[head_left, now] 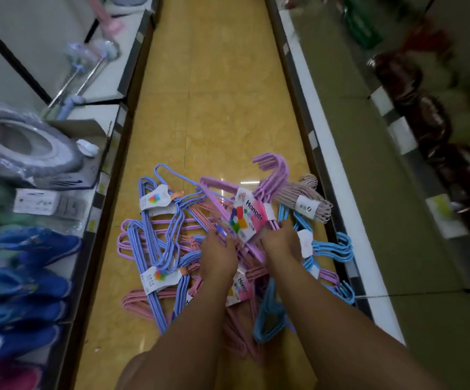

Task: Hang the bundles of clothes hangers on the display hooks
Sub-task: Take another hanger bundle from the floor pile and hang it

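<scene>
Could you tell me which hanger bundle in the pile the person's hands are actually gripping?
The purple bundle with the pink Hanger label: left hand and right hand grip it. The other bundles lie untouched on the floor.

Blue shoes [31, 249] line the left shelf [98, 192]; yellow floor [214, 94] between.

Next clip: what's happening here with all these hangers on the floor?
A person bends over a pile of hanger bundles on the shop aisle floor. Both hands, left hand and right hand, grip a purple bundle with a pink "Hanger" label, at the top of the pile. No display hooks are in view, and nothing has been hung yet.
</scene>
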`<state>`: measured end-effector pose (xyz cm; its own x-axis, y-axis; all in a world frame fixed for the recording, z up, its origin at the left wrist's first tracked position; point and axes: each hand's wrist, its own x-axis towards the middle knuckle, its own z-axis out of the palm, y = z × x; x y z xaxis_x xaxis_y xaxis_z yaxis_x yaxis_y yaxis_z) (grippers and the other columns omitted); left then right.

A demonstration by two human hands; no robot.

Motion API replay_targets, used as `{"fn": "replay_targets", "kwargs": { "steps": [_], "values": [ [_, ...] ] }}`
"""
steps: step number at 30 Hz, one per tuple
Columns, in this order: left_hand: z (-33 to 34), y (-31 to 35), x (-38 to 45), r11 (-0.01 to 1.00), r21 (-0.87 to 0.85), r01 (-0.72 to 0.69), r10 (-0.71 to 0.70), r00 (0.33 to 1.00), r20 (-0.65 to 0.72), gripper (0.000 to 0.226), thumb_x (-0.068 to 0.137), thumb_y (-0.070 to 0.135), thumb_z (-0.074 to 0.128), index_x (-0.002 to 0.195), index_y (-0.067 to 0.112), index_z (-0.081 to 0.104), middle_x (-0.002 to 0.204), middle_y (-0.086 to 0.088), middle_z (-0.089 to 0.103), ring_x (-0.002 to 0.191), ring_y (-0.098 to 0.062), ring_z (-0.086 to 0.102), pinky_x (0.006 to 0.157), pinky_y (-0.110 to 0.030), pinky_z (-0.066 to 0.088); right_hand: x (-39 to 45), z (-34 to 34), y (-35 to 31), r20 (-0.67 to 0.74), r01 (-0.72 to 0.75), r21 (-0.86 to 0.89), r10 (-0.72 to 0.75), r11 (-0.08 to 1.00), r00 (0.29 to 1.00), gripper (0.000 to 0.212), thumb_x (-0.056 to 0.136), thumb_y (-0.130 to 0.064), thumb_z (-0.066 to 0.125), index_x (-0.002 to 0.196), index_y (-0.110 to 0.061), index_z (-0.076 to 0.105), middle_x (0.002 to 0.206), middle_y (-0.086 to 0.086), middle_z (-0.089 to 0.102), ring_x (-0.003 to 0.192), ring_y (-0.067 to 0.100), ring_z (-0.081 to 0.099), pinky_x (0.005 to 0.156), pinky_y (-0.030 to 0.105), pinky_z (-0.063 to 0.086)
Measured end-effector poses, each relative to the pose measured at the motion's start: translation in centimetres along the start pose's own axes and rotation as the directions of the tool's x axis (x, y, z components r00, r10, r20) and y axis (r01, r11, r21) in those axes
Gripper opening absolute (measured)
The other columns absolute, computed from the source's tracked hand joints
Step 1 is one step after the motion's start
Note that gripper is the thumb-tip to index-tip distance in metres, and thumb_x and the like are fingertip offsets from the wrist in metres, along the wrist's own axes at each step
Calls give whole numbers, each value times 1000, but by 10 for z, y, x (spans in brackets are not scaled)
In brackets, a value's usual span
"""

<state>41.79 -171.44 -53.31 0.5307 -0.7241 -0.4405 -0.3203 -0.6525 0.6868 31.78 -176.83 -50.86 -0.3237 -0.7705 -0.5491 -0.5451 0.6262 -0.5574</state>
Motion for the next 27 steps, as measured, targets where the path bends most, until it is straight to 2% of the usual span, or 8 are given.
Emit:
{"fn": "replay_targets", "kwargs": {
  "steps": [4, 7, 11, 16, 20, 22, 24, 27],
  "values": [
    [-63, 59, -23, 995, 97, -32, 33, 999, -10, 49, 93, 13, 47, 141, 13, 37, 136, -14, 44, 109, -35, 53, 85, -43, 48, -48, -70, -46, 1, 109, -299, -114, 948, 993, 32, 93, -27, 49, 123, -31, 59, 119, 8, 64, 109, 30, 58, 92, 31, 40],
    [-111, 95, -42, 987, 156, -25, 33, 998, -48, 61, 85, 7, 53, 143, 14, 34, 142, -17, 38, 124, -37, 43, 96, -50, 43, -81, -111, -79, 88, 224, -428, -206, 876, 975, 37, 90, -23, 48, 124, -34, 59, 115, 4, 67, 115, 25, 56, 115, 42, 18],
    [-177, 134, -76, 912, 408, 50, -29, 998, -59, 80, 87, 15, 58, 152, 20, 10, 158, -10, 12, 144, -33, 14, 116, -49, 18, -124, -149, -124, 209, 310, -478, -237, 821, 949, 42, 90, -16, 48, 125, -37, 59, 115, 2, 67, 120, 25, 53, 116, 48, 0],
    [-251, 160, -112, 787, 616, 12, 69, 992, -107, 61, 89, 21, 55, 145, 25, 30, 153, -6, 26, 144, -29, 16, 117, -46, 13, -169, -176, -174, 393, 456, -350, -313, 819, 865, 41, 88, -11, 50, 118, -34, 65, 121, -2, 64, 117, 24, 52, 113, 48, 23],
    [-296, 179, -129, 793, 606, -66, 138, 988, -73, 46, 85, 7, 51, 128, 24, 55, 120, -6, 63, 118, -27, 52, 108, -41, 32, -208, -188, -207, 458, 582, -380, -400, 719, 794, 39, 87, -12, 52, 116, -33, 66, 122, -3, 63, 122, 25, 48, 109, 40, 24],
    [-315, 182, -139, 859, 509, -58, 119, 989, -88, 38, 85, 3, 47, 116, 21, 60, 107, -10, 67, 102, -32, 60, 85, -38, 46, -227, -191, -219, 455, 619, -414, -437, 668, 776, 41, 87, -12, 52, 119, -35, 64, 124, -3, 63, 121, 24, 49, 105, 37, 28],
    [-330, 184, -151, 880, 469, -72, 139, 984, -109, 25, 86, 7, 47, 101, 21, 60, 100, -10, 68, 92, -32, 61, 69, -34, 43, -244, -193, -228, 436, 652, -441, -487, 617, 757, 41, 88, -12, 51, 120, -35, 63, 121, -1, 65, 116, 25, 53, 100, 35, 35],
    [-348, 187, -168, 894, 435, -105, 170, 979, -114, 13, 86, 9, 49, 82, 21, 52, 93, -9, 66, 86, -31, 60, 64, -31, 39, -268, -193, -237, 386, 702, -556, -609, 445, 693, 40, 88, -9, 51, 120, -30, 61, 116, 1, 66, 109, 27, 58, 92, 33, 40]
  ]
}}
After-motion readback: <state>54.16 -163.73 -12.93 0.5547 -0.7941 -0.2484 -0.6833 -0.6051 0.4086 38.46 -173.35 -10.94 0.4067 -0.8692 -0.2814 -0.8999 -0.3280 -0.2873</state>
